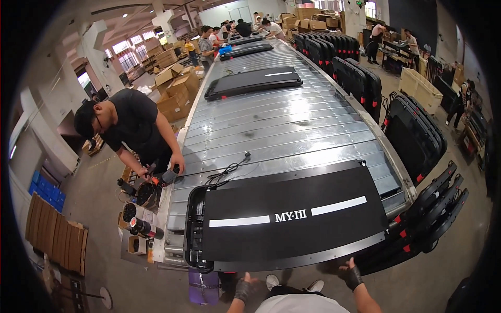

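Note:
A black walking-pad treadmill [292, 237] with two white stripes and white lettering lies across the near end of the conveyor. Its left end shows an uncovered black frame, and a black power cord [229, 171] trails from behind it onto the slats. My left hand [244, 288], in a dark fingerless glove, is just below its near silver edge, thumb raised and fingers apart. My right hand [352, 274], gloved alike, is by the near right part of that edge, fingers spread. Neither hand appears to hold anything; contact with the edge cannot be made out.
At the left side a co-worker [130, 125] in black bends over a power tool [169, 175]. Another tool [146, 228] and bins of parts stand nearby. More treadmills [255, 82] lie farther along the conveyor [250, 135]. Others [417, 135] stand upright along the right.

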Demonstrator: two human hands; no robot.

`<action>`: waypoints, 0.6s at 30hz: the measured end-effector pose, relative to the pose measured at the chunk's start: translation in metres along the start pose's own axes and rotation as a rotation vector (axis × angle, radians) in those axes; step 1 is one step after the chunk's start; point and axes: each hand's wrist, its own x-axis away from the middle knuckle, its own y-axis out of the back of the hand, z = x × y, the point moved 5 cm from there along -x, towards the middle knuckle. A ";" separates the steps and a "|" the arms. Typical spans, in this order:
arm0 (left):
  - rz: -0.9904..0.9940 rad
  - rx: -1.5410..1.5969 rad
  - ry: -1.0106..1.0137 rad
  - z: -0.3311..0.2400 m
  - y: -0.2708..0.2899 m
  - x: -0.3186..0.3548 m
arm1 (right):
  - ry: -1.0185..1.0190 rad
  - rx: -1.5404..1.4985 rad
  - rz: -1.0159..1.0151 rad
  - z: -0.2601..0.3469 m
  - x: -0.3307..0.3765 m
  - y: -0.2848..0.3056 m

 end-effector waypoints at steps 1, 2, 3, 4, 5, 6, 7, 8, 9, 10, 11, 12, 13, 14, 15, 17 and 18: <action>0.048 0.080 0.033 0.004 -0.001 -0.019 | 0.036 -0.071 0.074 0.014 -0.009 -0.001; 0.119 0.150 0.064 -0.001 -0.014 -0.035 | 0.121 -0.120 0.229 0.018 -0.045 0.015; 0.106 0.155 0.054 -0.005 -0.022 -0.033 | 0.031 -0.280 0.371 0.034 -0.036 -0.008; -0.005 0.274 0.034 -0.012 -0.029 -0.035 | -0.062 -0.439 0.510 0.051 -0.024 -0.032; -0.104 0.386 0.022 -0.017 -0.037 -0.034 | -0.087 -0.447 0.387 0.060 -0.010 -0.040; -0.101 0.389 0.013 -0.015 -0.036 -0.043 | -0.107 -0.452 0.273 0.068 -0.007 -0.048; 0.026 0.508 -0.041 -0.008 -0.033 -0.064 | -0.015 -0.612 0.433 0.061 -0.036 -0.049; 0.143 0.627 -0.093 -0.002 -0.026 -0.080 | -0.016 -0.654 0.396 0.053 -0.047 -0.048; 0.156 0.616 -0.090 0.001 -0.022 -0.091 | 0.011 -0.670 0.390 0.050 -0.052 -0.047; 0.039 0.492 -0.062 0.008 -0.013 -0.100 | 0.035 -0.684 0.381 0.050 -0.055 -0.047; -0.086 0.374 -0.037 0.013 -0.002 -0.104 | -0.016 -0.690 0.378 0.059 -0.040 -0.060; -0.210 0.251 -0.008 0.014 0.010 -0.111 | -0.017 -0.694 0.369 0.070 -0.036 -0.080; -0.197 0.429 0.136 0.006 -0.011 -0.101 | 0.050 -0.678 0.351 0.079 -0.028 -0.075; -0.185 0.393 0.159 0.001 -0.003 -0.109 | 0.100 -0.651 0.361 0.088 -0.015 -0.075; 0.083 0.498 0.021 -0.016 -0.004 -0.119 | 0.079 -0.623 0.350 0.083 -0.040 -0.079; 0.283 0.515 -0.095 -0.061 -0.029 -0.102 | 0.018 -0.485 0.107 0.088 -0.066 -0.079; 0.217 0.437 -0.113 -0.108 -0.067 -0.071 | 0.170 -0.479 0.287 0.113 -0.067 -0.100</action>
